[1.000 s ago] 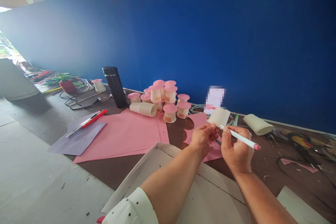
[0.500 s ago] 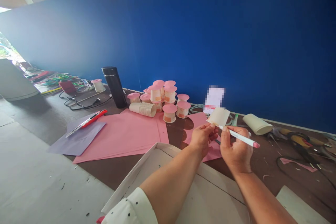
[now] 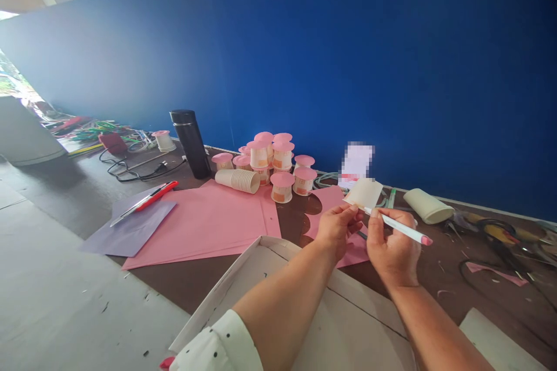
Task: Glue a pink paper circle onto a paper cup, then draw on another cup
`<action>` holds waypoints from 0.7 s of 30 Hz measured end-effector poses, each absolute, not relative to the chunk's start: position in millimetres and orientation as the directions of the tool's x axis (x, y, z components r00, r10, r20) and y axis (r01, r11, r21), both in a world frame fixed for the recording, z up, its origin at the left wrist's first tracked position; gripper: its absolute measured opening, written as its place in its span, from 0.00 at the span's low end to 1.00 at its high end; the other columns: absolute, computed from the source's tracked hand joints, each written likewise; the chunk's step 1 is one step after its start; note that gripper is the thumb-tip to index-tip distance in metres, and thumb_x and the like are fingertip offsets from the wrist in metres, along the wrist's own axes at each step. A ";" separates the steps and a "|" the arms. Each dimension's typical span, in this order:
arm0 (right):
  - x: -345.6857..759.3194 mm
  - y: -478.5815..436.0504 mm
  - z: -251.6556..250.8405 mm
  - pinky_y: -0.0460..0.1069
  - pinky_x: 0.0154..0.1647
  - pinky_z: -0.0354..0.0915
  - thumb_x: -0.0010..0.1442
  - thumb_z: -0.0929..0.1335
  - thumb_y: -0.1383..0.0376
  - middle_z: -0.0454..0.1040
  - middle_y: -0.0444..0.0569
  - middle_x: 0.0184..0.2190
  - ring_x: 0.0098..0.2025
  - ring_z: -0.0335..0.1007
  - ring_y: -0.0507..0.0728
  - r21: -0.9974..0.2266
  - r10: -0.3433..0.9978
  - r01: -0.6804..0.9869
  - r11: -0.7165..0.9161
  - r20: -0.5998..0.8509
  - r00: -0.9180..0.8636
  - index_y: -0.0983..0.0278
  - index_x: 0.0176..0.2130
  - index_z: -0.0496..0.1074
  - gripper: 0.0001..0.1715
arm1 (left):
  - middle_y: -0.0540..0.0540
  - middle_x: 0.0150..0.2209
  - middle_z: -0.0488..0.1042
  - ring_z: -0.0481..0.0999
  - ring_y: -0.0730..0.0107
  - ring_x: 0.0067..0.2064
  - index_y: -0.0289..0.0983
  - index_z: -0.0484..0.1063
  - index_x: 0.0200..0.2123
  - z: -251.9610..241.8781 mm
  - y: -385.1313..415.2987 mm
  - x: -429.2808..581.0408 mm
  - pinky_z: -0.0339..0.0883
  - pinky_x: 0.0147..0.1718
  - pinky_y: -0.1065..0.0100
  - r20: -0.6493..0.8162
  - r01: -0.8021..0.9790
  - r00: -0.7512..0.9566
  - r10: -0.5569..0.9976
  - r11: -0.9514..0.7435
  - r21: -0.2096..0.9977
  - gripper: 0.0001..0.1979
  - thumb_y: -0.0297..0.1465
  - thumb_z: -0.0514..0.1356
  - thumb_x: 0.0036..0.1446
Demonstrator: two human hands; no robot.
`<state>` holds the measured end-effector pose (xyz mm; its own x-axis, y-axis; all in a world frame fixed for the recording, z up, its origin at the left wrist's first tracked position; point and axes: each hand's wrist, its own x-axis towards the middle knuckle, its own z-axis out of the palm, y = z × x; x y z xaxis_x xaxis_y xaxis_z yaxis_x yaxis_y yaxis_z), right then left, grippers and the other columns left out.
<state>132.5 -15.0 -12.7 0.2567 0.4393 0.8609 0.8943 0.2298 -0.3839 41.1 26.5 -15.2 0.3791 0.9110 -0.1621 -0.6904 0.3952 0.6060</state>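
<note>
My left hand (image 3: 337, 232) is closed on a small off-white paper cup (image 3: 366, 191), gripping it by its near edge, tilted. In my right hand (image 3: 394, 252) is a white marker pen (image 3: 402, 228) with a pink end. The pen's tip touches or nearly touches the cup beside my left fingertips; any mark there is too small to make out. Pink paper with round cut-outs (image 3: 327, 202) lies beneath and behind my hands. To the left stand several decorated cups with pink disc tops (image 3: 282, 186), stacked in a pile, and a nested stack of plain cups (image 3: 235, 181) on its side.
A shallow white cardboard tray (image 3: 252, 287) lies under my forearms. Leftward are pink sheets (image 3: 209, 220), purple paper (image 3: 145, 229), a red utility knife (image 3: 150, 200) and a black thermos (image 3: 191, 148). Rightward are a cup on its side (image 3: 429, 206) and cables (image 3: 496, 235). A blue partition (image 3: 304, 58) stands behind.
Almost nothing differs. The pen in my right hand has shifted very slightly against the cup, and the whole view has drifted a few pixels.
</note>
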 end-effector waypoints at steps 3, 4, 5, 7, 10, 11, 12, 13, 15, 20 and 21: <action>132.6 -15.0 -13.4 0.50 0.34 0.65 0.59 0.64 0.61 0.72 0.53 0.32 0.33 0.70 0.56 -0.379 0.431 0.897 0.228 0.865 0.257 0.65 0.36 0.67 0.09 | 0.47 0.26 0.71 0.69 0.78 0.28 0.31 0.73 0.29 -13.7 25.7 40.7 0.64 0.32 0.73 -0.162 -0.703 0.380 0.911 0.398 0.590 0.12 0.32 0.69 0.43; 132.8 -14.9 -13.8 0.50 0.34 0.65 0.59 0.64 0.61 0.72 0.54 0.32 0.34 0.70 0.57 -0.383 0.421 0.896 0.226 0.868 0.265 0.65 0.36 0.67 0.09 | 0.47 0.26 0.70 0.69 0.78 0.28 0.31 0.73 0.29 -13.0 25.3 40.5 0.64 0.32 0.73 -0.162 -0.707 0.382 0.910 0.401 0.583 0.12 0.31 0.69 0.43; 133.1 -14.7 -14.2 0.51 0.35 0.65 0.59 0.65 0.61 0.72 0.54 0.33 0.36 0.70 0.57 -0.391 0.412 0.892 0.226 0.868 0.276 0.66 0.37 0.67 0.09 | 0.47 0.26 0.70 0.69 0.79 0.28 0.31 0.73 0.29 -12.3 24.9 40.2 0.64 0.32 0.74 -0.164 -0.710 0.384 0.909 0.404 0.576 0.11 0.31 0.69 0.44; 133.9 -14.2 -15.2 0.52 0.35 0.65 0.60 0.64 0.61 0.72 0.56 0.35 0.37 0.70 0.58 -0.417 0.405 0.878 0.235 0.863 0.302 0.66 0.39 0.67 0.11 | 0.47 0.26 0.70 0.69 0.79 0.28 0.31 0.73 0.29 -11.4 24.3 39.8 0.64 0.31 0.74 -0.174 -0.714 0.386 0.906 0.412 0.566 0.10 0.31 0.68 0.45; 134.4 -13.8 -16.2 0.52 0.35 0.65 0.60 0.64 0.61 0.72 0.56 0.35 0.37 0.69 0.58 -0.430 0.408 0.868 0.248 0.859 0.309 0.67 0.39 0.67 0.11 | 0.47 0.26 0.70 0.69 0.79 0.28 0.31 0.73 0.28 -11.1 24.1 39.7 0.64 0.31 0.75 -0.189 -0.714 0.386 0.903 0.422 0.558 0.09 0.30 0.68 0.45; 134.3 -14.0 -16.1 0.51 0.35 0.65 0.60 0.65 0.61 0.72 0.56 0.35 0.37 0.70 0.58 -0.420 0.407 0.872 0.251 0.863 0.298 0.67 0.39 0.67 0.11 | 0.47 0.26 0.70 0.69 0.79 0.28 0.30 0.73 0.28 -11.3 24.2 39.7 0.64 0.32 0.75 -0.189 -0.713 0.388 0.902 0.424 0.558 0.09 0.30 0.68 0.45; 133.9 -14.2 -15.8 0.51 0.36 0.66 0.60 0.65 0.62 0.72 0.55 0.35 0.37 0.70 0.57 -0.404 0.406 0.879 0.253 0.869 0.283 0.67 0.39 0.67 0.10 | 0.47 0.26 0.70 0.69 0.79 0.28 0.30 0.73 0.28 -11.7 24.4 39.9 0.64 0.32 0.74 -0.186 -0.713 0.389 0.902 0.423 0.560 0.10 0.30 0.68 0.45; 133.4 -14.6 -15.3 0.51 0.36 0.66 0.60 0.65 0.62 0.72 0.55 0.34 0.37 0.70 0.57 -0.389 0.406 0.885 0.255 0.874 0.267 0.67 0.39 0.67 0.10 | 0.47 0.26 0.70 0.69 0.78 0.28 0.30 0.73 0.29 -12.1 24.6 40.0 0.64 0.32 0.74 -0.181 -0.712 0.391 0.902 0.421 0.562 0.10 0.30 0.69 0.44; 132.1 -15.3 -13.9 0.50 0.36 0.66 0.60 0.65 0.62 0.73 0.54 0.34 0.36 0.71 0.56 -0.365 0.410 0.895 0.256 0.880 0.241 0.66 0.38 0.68 0.09 | 0.46 0.26 0.71 0.69 0.78 0.29 0.30 0.73 0.29 -13.1 25.1 40.5 0.64 0.32 0.74 -0.168 -0.708 0.397 0.902 0.418 0.570 0.12 0.31 0.69 0.43; 131.0 -15.4 -12.3 0.50 0.36 0.66 0.61 0.64 0.62 0.73 0.53 0.32 0.35 0.70 0.55 -0.345 0.424 0.901 0.262 0.880 0.214 0.66 0.37 0.68 0.09 | 0.47 0.27 0.71 0.70 0.76 0.30 0.30 0.74 0.30 -15.5 26.0 42.0 0.64 0.33 0.72 -0.138 -0.701 0.397 0.907 0.397 0.592 0.15 0.33 0.71 0.40; 131.3 -15.2 -12.6 0.50 0.36 0.66 0.61 0.64 0.62 0.73 0.53 0.32 0.35 0.70 0.55 -0.342 0.426 0.902 0.264 0.880 0.208 0.66 0.37 0.68 0.09 | 0.47 0.27 0.71 0.70 0.76 0.30 0.30 0.74 0.30 -15.9 26.2 42.2 0.64 0.33 0.72 -0.133 -0.699 0.396 0.908 0.393 0.597 0.15 0.33 0.71 0.39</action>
